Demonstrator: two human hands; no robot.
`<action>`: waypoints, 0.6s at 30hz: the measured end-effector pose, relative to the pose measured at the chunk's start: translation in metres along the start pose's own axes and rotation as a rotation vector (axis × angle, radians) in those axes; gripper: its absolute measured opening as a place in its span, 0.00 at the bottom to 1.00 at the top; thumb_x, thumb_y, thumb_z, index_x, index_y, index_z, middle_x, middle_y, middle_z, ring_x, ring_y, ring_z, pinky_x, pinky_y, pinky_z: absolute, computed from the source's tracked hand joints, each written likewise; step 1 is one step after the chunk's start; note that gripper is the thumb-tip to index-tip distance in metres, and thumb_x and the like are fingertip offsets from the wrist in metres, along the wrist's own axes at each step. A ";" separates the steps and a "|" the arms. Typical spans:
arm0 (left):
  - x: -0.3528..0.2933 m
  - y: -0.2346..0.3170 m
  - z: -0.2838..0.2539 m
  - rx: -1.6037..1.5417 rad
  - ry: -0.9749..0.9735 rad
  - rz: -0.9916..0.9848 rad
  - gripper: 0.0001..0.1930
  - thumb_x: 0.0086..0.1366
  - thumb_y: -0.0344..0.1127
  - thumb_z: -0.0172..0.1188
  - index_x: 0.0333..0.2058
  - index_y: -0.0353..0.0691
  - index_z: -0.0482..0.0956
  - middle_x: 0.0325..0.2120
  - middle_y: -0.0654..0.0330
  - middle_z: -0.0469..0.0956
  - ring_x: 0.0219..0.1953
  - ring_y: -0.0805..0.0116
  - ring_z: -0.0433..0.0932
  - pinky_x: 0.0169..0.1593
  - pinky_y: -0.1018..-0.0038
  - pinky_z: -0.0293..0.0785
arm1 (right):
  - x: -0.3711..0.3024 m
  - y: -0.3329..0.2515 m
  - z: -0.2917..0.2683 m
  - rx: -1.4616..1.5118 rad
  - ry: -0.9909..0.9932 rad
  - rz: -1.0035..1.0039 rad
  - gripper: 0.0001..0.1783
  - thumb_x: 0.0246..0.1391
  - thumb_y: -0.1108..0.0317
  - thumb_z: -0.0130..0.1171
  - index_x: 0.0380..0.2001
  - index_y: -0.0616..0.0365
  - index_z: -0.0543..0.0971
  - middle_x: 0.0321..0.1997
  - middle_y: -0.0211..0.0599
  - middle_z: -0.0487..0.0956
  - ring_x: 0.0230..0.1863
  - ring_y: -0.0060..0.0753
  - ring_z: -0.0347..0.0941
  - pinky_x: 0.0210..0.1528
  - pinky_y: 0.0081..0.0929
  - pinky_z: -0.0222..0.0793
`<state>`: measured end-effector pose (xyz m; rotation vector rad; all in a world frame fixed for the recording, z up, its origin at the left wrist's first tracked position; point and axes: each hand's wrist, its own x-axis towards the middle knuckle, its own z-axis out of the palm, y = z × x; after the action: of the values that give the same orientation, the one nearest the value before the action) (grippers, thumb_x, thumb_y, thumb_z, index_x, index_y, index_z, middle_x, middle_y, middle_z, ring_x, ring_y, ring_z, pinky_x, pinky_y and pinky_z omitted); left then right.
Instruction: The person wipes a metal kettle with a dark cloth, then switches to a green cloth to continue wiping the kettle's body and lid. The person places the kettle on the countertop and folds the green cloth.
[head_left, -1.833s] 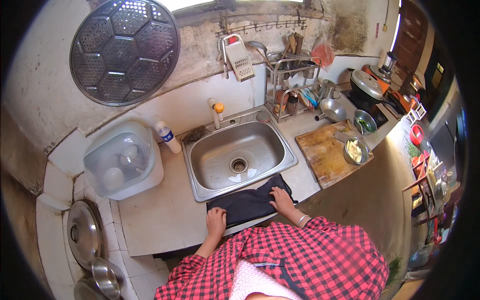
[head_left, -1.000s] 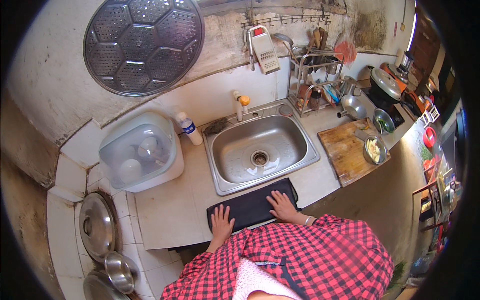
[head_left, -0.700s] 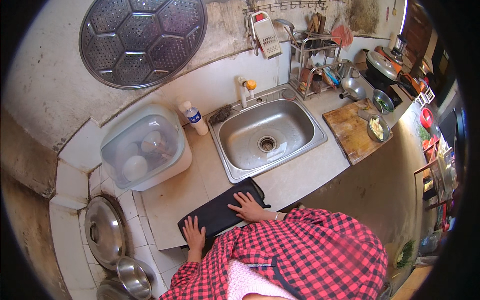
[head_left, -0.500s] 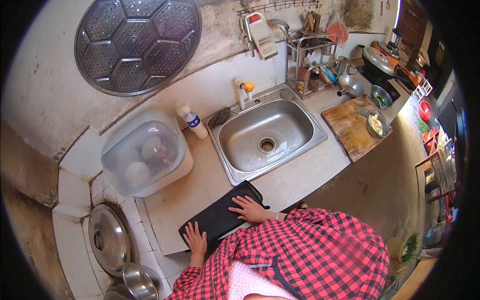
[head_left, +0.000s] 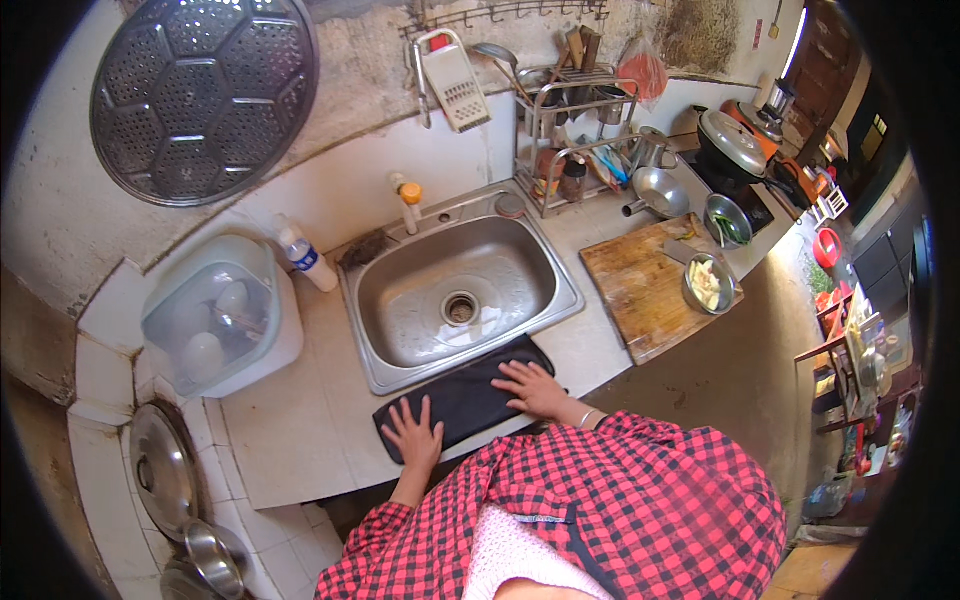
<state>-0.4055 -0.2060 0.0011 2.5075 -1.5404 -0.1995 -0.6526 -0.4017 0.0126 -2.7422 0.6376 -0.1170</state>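
Observation:
A long black item that looks like folded cloth or a flat soft case lies on the counter along the front edge of the steel sink. My left hand rests on its left end, fingers spread. On its right part lies my right hand, also flat with the fingers apart, a bracelet at the wrist. Neither hand grips anything. The sink basin holds a little water around the drain. An orange-topped tap stands behind it.
Left of the sink stand a lidded plastic box and a bottle. To the right are a wooden cutting board, a knife and a bowl of cut food. A metal rack stands behind. Pot lids lean at far left.
The black item has moved right along the counter, up against the sink's front edge, with both hands still on it. My view has shifted to the right.

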 end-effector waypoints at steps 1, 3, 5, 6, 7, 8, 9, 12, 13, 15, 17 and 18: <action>0.011 0.026 0.006 -0.022 0.044 0.061 0.35 0.61 0.53 0.57 0.66 0.65 0.58 0.68 0.49 0.49 0.69 0.37 0.43 0.61 0.29 0.37 | -0.014 0.020 -0.011 -0.020 -0.020 0.045 0.34 0.56 0.48 0.55 0.66 0.33 0.62 0.73 0.35 0.55 0.73 0.42 0.49 0.69 0.49 0.46; 0.025 0.074 0.016 -0.032 0.008 0.130 0.34 0.61 0.54 0.56 0.66 0.66 0.59 0.69 0.49 0.48 0.69 0.36 0.42 0.60 0.27 0.36 | -0.044 0.053 -0.034 -0.002 -0.019 0.140 0.34 0.56 0.48 0.56 0.66 0.33 0.62 0.73 0.35 0.54 0.73 0.43 0.48 0.69 0.50 0.46; 0.034 0.111 0.022 -0.064 -0.022 0.179 0.33 0.62 0.53 0.56 0.66 0.66 0.59 0.69 0.49 0.48 0.69 0.35 0.42 0.60 0.27 0.36 | -0.068 0.074 -0.050 -0.010 -0.062 0.248 0.33 0.56 0.48 0.56 0.65 0.33 0.63 0.73 0.35 0.54 0.74 0.43 0.47 0.70 0.51 0.46; 0.036 0.122 0.024 -0.067 -0.018 0.189 0.33 0.62 0.53 0.56 0.66 0.66 0.59 0.69 0.50 0.48 0.69 0.35 0.42 0.60 0.27 0.35 | -0.075 0.079 -0.054 -0.064 -0.085 0.291 0.32 0.56 0.48 0.55 0.65 0.32 0.63 0.73 0.33 0.55 0.73 0.42 0.49 0.70 0.48 0.46; 0.037 0.129 0.025 -0.087 -0.008 0.216 0.33 0.62 0.53 0.56 0.66 0.66 0.59 0.69 0.50 0.47 0.69 0.35 0.42 0.60 0.27 0.35 | -0.081 0.083 -0.056 -0.039 -0.086 0.301 0.33 0.56 0.49 0.56 0.65 0.32 0.63 0.73 0.33 0.55 0.73 0.41 0.49 0.70 0.48 0.46; 0.037 0.131 0.026 -0.080 0.002 0.200 0.33 0.62 0.54 0.56 0.66 0.66 0.59 0.69 0.52 0.48 0.69 0.37 0.42 0.60 0.27 0.35 | -0.083 0.085 -0.057 -0.015 -0.038 0.276 0.34 0.55 0.49 0.57 0.65 0.35 0.62 0.73 0.33 0.55 0.73 0.41 0.48 0.70 0.48 0.45; 0.037 0.131 0.026 -0.097 0.000 0.209 0.33 0.62 0.54 0.56 0.66 0.66 0.59 0.69 0.53 0.48 0.69 0.38 0.42 0.61 0.27 0.35 | -0.084 0.085 -0.056 -0.006 -0.020 0.276 0.36 0.54 0.49 0.59 0.66 0.38 0.62 0.73 0.33 0.55 0.73 0.41 0.48 0.70 0.48 0.45; 0.035 0.113 0.023 -0.099 -0.030 0.236 0.33 0.62 0.54 0.55 0.66 0.66 0.59 0.69 0.57 0.49 0.70 0.44 0.43 0.62 0.30 0.35 | -0.075 0.076 -0.049 0.055 0.060 0.382 0.43 0.50 0.50 0.63 0.66 0.50 0.60 0.71 0.34 0.58 0.73 0.42 0.49 0.71 0.48 0.41; 0.033 0.103 0.021 -0.110 -0.024 0.254 0.33 0.63 0.54 0.55 0.66 0.66 0.59 0.69 0.58 0.49 0.70 0.44 0.43 0.62 0.30 0.35 | -0.070 0.070 -0.046 0.046 0.106 0.387 0.41 0.50 0.51 0.63 0.65 0.48 0.61 0.70 0.35 0.60 0.71 0.42 0.51 0.71 0.47 0.42; 0.032 0.080 0.015 -0.104 -0.043 0.287 0.33 0.63 0.54 0.55 0.66 0.65 0.59 0.69 0.58 0.49 0.71 0.45 0.43 0.63 0.31 0.34 | -0.057 0.055 -0.040 0.030 0.134 0.397 0.40 0.49 0.52 0.64 0.64 0.47 0.64 0.68 0.33 0.63 0.69 0.41 0.56 0.68 0.45 0.47; 0.028 0.044 0.003 -0.076 -0.052 0.276 0.33 0.62 0.54 0.55 0.66 0.64 0.59 0.69 0.60 0.49 0.71 0.47 0.43 0.64 0.32 0.35 | -0.039 0.031 -0.030 -0.040 0.126 0.328 0.38 0.48 0.52 0.64 0.63 0.45 0.66 0.66 0.30 0.65 0.66 0.38 0.59 0.64 0.42 0.52; 0.025 0.022 -0.004 -0.089 -0.039 0.281 0.34 0.62 0.53 0.56 0.66 0.64 0.59 0.69 0.60 0.49 0.71 0.48 0.43 0.64 0.33 0.35 | -0.029 0.014 -0.022 -0.076 0.146 0.297 0.38 0.47 0.52 0.65 0.63 0.44 0.66 0.65 0.29 0.66 0.65 0.37 0.60 0.63 0.41 0.53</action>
<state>-0.4128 -0.2378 0.0095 2.2017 -1.8332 -0.2687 -0.6877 -0.4066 0.0285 -2.6905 1.1010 -0.2283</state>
